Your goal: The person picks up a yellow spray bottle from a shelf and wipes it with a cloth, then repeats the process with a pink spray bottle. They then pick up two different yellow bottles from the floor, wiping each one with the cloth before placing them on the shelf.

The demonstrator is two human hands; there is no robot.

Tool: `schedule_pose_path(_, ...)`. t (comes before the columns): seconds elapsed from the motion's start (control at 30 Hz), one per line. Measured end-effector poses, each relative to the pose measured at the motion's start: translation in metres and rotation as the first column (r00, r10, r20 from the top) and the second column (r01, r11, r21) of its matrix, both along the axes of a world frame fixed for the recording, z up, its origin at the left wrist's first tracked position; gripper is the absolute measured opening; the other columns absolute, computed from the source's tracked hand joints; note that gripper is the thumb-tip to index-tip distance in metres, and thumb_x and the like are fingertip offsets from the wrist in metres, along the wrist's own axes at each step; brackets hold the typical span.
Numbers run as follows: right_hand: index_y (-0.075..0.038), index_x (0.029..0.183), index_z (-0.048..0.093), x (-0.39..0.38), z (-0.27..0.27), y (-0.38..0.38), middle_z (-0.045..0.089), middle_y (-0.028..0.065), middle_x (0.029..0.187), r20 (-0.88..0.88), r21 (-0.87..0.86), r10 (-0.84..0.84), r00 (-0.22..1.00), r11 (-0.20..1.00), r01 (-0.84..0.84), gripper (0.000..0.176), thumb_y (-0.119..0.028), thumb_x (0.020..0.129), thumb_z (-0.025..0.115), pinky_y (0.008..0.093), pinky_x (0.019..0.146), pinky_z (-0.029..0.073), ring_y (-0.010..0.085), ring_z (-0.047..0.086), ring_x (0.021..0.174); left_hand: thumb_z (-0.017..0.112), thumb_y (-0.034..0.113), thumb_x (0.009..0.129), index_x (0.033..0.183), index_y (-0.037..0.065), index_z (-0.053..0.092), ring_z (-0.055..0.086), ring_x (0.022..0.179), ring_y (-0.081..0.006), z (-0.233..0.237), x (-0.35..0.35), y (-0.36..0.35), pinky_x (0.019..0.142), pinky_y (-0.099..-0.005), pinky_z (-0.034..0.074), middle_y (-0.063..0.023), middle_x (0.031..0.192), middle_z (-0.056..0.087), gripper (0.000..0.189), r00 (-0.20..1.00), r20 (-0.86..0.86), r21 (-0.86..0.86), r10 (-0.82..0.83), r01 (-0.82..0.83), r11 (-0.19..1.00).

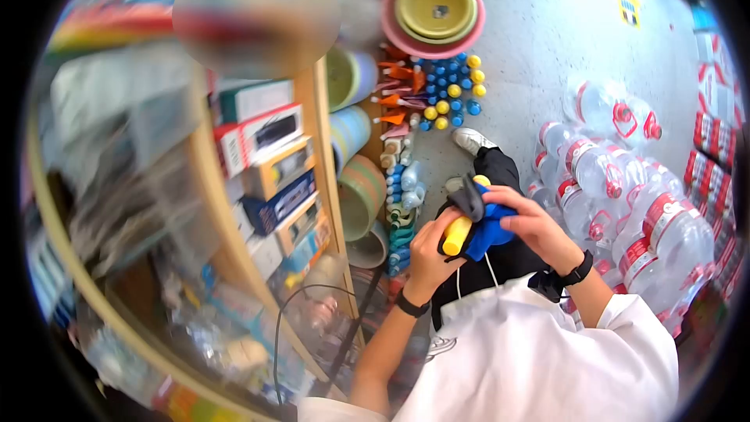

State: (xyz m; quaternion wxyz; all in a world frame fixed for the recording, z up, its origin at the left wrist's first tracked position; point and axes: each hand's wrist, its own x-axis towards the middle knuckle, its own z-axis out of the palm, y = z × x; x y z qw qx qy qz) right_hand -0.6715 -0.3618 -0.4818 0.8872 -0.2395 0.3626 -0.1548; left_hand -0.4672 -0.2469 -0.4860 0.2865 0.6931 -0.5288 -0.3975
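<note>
Left hand (430, 254) curled tight round a smooth cylindrical yellow handle (457, 236), held in front of the torso. Right hand (535, 227) pinches the soft crumpled blue cloth (491, 233) touching it. Shiny clear plastic bottles (648, 227) on the floor, right.

This is a shop, a small general store by its stock. A tall wooden shelf (324, 148) on the left is packed with boxed goods (266, 141) set face out in rows, many of one kind together. More stock stands straight on the speckled floor (531, 39): stacked plastic basins (433, 8), a cluster of small bottles (449, 90) with blue and yellow caps, and shrink-wrapped packs of water bottles (625, 203) (all with the same red label) piled along the right. Nested plastic pots (359, 195) lie on their sides against the shelf.
</note>
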Motion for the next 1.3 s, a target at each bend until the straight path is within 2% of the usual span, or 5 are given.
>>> schedule_pose_path(0.17, -0.008, 0.139, 0.047, 0.039, 0.115, 0.040, 0.046, 0.0074, 0.135, -0.006, -0.294, 0.255, 0.967, 0.924, -0.246, 0.073, 0.014, 0.072, 0.064, 0.0357, 0.106, 0.039, 0.0221, 0.046, 0.128, 0.088, 0.024, 0.064, 0.118, 0.001, 0.064, 0.066, 0.083, -0.0330, 0.121, 0.024, 0.053, 0.075, -0.0372, 0.052, -0.0157, 0.095, 0.068, 0.064, 0.987, 0.023, -0.138, 0.160, -0.155, 0.978)
schedule_pose_path(0.37, -0.003, 0.119, 0.059, 0.074, 0.202, 0.076, 0.055, 0.0171, 0.121, -0.219, -0.913, 0.300, 0.929, 0.273, -0.303, 0.050, -0.005, 0.071, 0.075, 0.0432, 0.100, 0.040, 0.0363, 0.050, 0.114, 0.090, 0.024, 0.062, 0.108, 0.000, 0.066, 0.068, 0.078, -0.0273, 0.228, 0.033, 0.118, 0.071, -0.0339, 0.054, -0.0139, 0.095, 0.070, 0.058, 0.962, 0.110, -0.425, 0.249, -0.180, 0.887)
schedule_pose_path(0.73, -0.005, 0.133, 0.049, 0.092, 0.225, 0.141, 0.052, 0.0054, 0.132, 0.209, -0.191, 0.522, 0.827, 0.851, -0.489, 0.055, -0.017, 0.085, 0.073, 0.0306, 0.106, 0.038, 0.0176, 0.050, 0.121, 0.088, 0.013, 0.062, 0.115, 0.010, 0.068, 0.060, 0.063, -0.0202, 0.286, 0.021, 0.190, 0.059, -0.0299, 0.049, -0.0081, 0.084, 0.067, 0.057, 0.946, 0.054, -0.534, 0.319, -0.243, 0.810)
schedule_pose_path(1.1, -0.006, 0.140, 0.043, 0.113, 0.207, 0.162, 0.051, 0.0047, 0.131, 0.198, -0.702, 0.864, 0.463, 0.455, -0.548, 0.088, -0.004, 0.065, 0.088, 0.0320, 0.104, 0.040, 0.0154, 0.049, 0.121, 0.087, 0.012, 0.060, 0.110, 0.004, 0.068, 0.061, 0.060, -0.0172, 0.303, 0.031, 0.244, 0.056, -0.0284, 0.049, -0.0070, 0.082, 0.068, 0.054, 0.915, 0.030, -0.654, 0.403, -0.287, 0.700)
schedule_pose_path(1.3, -0.002, 0.131, 0.052, 0.119, 0.229, 0.213, 0.063, 0.0097, 0.116, 0.115, -0.807, 0.840, 0.530, 0.390, -0.444, 0.077, -0.010, 0.064, 0.089, 0.0324, 0.096, 0.046, 0.0189, 0.059, 0.106, 0.082, 0.008, 0.065, 0.116, -0.005, 0.063, 0.068, 0.095, -0.0175, 0.287, 0.032, 0.258, 0.085, -0.0306, 0.054, -0.0137, 0.112, 0.068, 0.056, 0.896, -0.191, -0.476, 0.400, -0.441, 0.761)
